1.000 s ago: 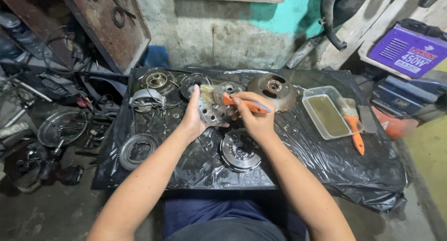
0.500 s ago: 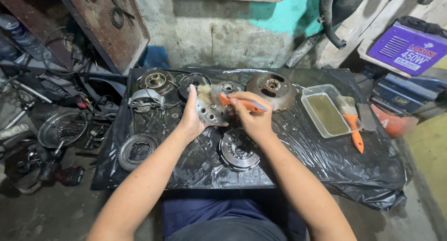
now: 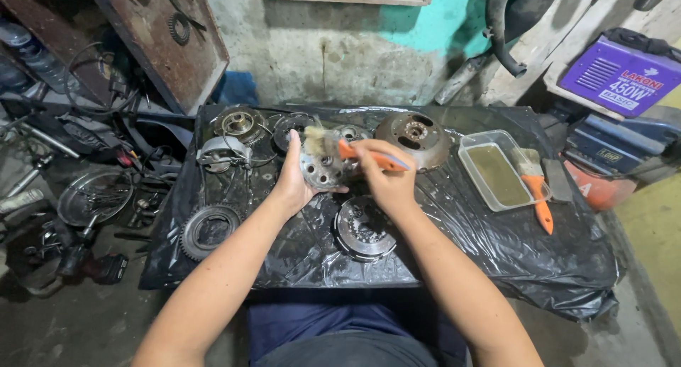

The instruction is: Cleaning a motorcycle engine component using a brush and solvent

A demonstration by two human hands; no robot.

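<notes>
Fingers of your left hand (image 3: 292, 179) cup the round metal hub (image 3: 320, 170); your right hand (image 3: 386, 174) pinches the orange-handled brush (image 3: 347, 151), bristles on it.

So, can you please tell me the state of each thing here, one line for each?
left hand: holds the round metal part
round metal part: lifted, tilted, under the bristles
right hand: grips the brush
orange-handled brush: bristles on the part
clear plastic tray: holds murky liquid
second brush: lies across the tray's edge
clutch disc: lies flat on the black plastic sheet
toothed ring: lies flat
</notes>
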